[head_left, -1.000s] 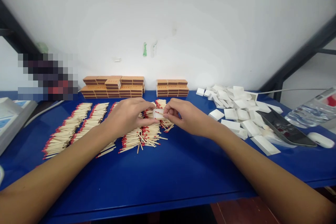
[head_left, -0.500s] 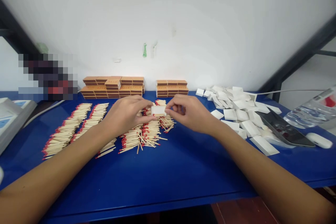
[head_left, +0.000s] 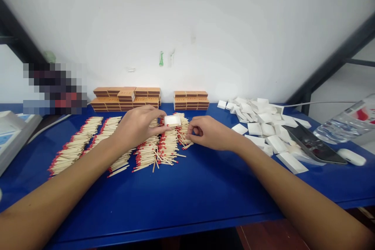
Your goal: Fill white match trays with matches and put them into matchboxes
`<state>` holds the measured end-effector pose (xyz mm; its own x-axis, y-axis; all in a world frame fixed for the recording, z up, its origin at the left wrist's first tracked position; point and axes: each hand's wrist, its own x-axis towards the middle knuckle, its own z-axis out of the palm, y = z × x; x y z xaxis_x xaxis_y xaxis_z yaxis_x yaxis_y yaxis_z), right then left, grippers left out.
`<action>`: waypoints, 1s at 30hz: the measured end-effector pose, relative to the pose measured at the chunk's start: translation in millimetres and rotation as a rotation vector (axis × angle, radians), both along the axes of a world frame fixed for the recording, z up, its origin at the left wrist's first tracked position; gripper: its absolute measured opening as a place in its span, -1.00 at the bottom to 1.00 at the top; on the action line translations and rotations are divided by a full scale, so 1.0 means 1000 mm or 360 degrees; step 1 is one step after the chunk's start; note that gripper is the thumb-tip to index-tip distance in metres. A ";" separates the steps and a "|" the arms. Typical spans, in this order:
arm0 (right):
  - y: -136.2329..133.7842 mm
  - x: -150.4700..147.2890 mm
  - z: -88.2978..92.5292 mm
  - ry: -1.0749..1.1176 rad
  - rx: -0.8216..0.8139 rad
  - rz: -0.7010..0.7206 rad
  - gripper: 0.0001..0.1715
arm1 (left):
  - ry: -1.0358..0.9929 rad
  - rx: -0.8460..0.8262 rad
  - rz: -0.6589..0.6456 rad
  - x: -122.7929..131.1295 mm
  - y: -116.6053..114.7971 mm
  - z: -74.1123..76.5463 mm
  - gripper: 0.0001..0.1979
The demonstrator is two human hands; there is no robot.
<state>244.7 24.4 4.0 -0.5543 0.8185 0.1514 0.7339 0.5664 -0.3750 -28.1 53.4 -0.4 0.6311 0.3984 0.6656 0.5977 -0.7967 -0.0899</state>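
My left hand (head_left: 140,123) pinches a small white matchbox tray (head_left: 172,120) by its left end, between thumb and fingers. The tray is held above the heaps of red-tipped matches (head_left: 168,146), its hollow side facing me; a red match tip shows near its lower edge. My right hand (head_left: 209,133) is apart from the tray, at the right edge of a small heap of matches (head_left: 182,133). Its fingers are curled in toward the thumb, and whether a match is between them cannot be made out.
Brown matchboxes stand stacked in a left group (head_left: 125,99) and a right group (head_left: 191,100) along the wall. White trays (head_left: 265,129) lie piled at right, beside a phone (head_left: 315,142), a white earbud-like case (head_left: 351,156) and a clear bottle (head_left: 340,125). More match rows (head_left: 79,140) lie left.
My right hand has let go of the tray's right end and moved down and right to the match heap. The tray, still in my left hand, has tipped so its hollow shows.
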 end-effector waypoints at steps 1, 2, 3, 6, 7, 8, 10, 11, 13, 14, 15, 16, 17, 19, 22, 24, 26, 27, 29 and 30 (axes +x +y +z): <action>0.001 0.001 0.000 0.0016 0.0007 0.0015 -0.89 | 0.0005 -0.0006 0.0005 0.000 0.000 0.000 -0.57; 0.002 0.003 0.000 0.0030 0.0015 0.0028 -0.90 | 0.0008 -0.0013 0.0016 0.000 0.000 0.001 -0.57; 0.002 0.005 0.001 0.0038 0.0025 0.0035 -0.91 | 0.0012 -0.0020 0.0026 0.000 -0.001 0.001 -0.56; 0.006 0.008 0.000 0.0027 0.0053 0.0046 -0.93 | 0.0022 -0.0031 0.0026 0.000 -0.001 0.002 -0.57; 0.007 0.009 -0.001 0.0021 0.0054 0.0042 -0.95 | 0.0025 -0.0029 0.0016 0.000 -0.001 0.002 -0.58; 0.008 0.009 -0.002 0.0018 0.0048 0.0033 -0.96 | 0.0026 -0.0023 0.0005 0.000 -0.001 0.003 -0.59; 0.010 0.010 -0.005 0.0021 0.0018 0.0013 -0.96 | 0.0025 -0.0007 -0.0006 -0.001 -0.001 0.003 -0.58; 0.010 0.010 -0.006 0.0024 0.0002 0.0003 -0.94 | 0.0024 0.0001 -0.0003 -0.001 -0.001 0.003 -0.58; 0.012 0.011 -0.007 0.0020 -0.0021 -0.0008 -0.92 | 0.0022 0.0004 0.0007 -0.001 -0.001 0.003 -0.58; 0.012 0.011 -0.008 0.0011 -0.0028 -0.0010 -0.92 | 0.0022 0.0000 0.0009 -0.001 -0.001 0.003 -0.58; 0.012 0.011 -0.008 0.0000 -0.0032 -0.0012 -0.91 | 0.0022 -0.0003 0.0007 -0.001 -0.002 0.003 -0.59; 0.012 0.012 -0.008 -0.0013 -0.0036 -0.0015 -0.90 | 0.0020 -0.0006 0.0000 0.000 -0.002 0.003 -0.59; 0.012 0.012 -0.008 -0.0025 -0.0037 -0.0018 -0.90 | 0.0020 -0.0011 -0.0010 0.000 -0.002 0.003 -0.60; 0.012 0.012 -0.008 -0.0040 -0.0045 -0.0023 -0.88 | 0.0018 -0.0017 -0.0024 0.000 -0.002 0.003 -0.61; 0.012 0.012 -0.006 -0.0048 -0.0088 -0.0022 -0.86 | 0.0023 -0.0017 -0.0020 0.000 -0.002 0.003 -0.60; 0.011 0.013 -0.004 -0.0043 -0.0118 -0.0024 -0.85 | 0.0025 -0.0008 -0.0011 0.000 -0.002 0.003 -0.60; 0.010 0.014 -0.001 -0.0026 -0.0130 -0.0033 -0.84 | 0.0025 0.0002 -0.0007 -0.001 -0.002 0.003 -0.63; 0.010 0.015 0.000 -0.0017 -0.0133 -0.0037 -0.84 | 0.0023 0.0010 -0.0005 -0.002 -0.002 0.003 -0.65; 0.010 0.016 0.001 -0.0010 -0.0144 -0.0039 -0.83 | 0.0029 0.0021 0.0000 -0.002 -0.002 0.003 -0.67; 0.009 0.017 0.002 -0.0012 -0.0148 -0.0036 -0.82 | 0.0035 0.0019 0.0005 -0.002 -0.002 0.003 -0.66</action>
<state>261.5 33.8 6.1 -0.5366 0.8410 0.0698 0.7490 0.5127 -0.4197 -30.2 51.8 2.8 0.6445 0.3926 0.6561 0.5981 -0.7934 -0.1128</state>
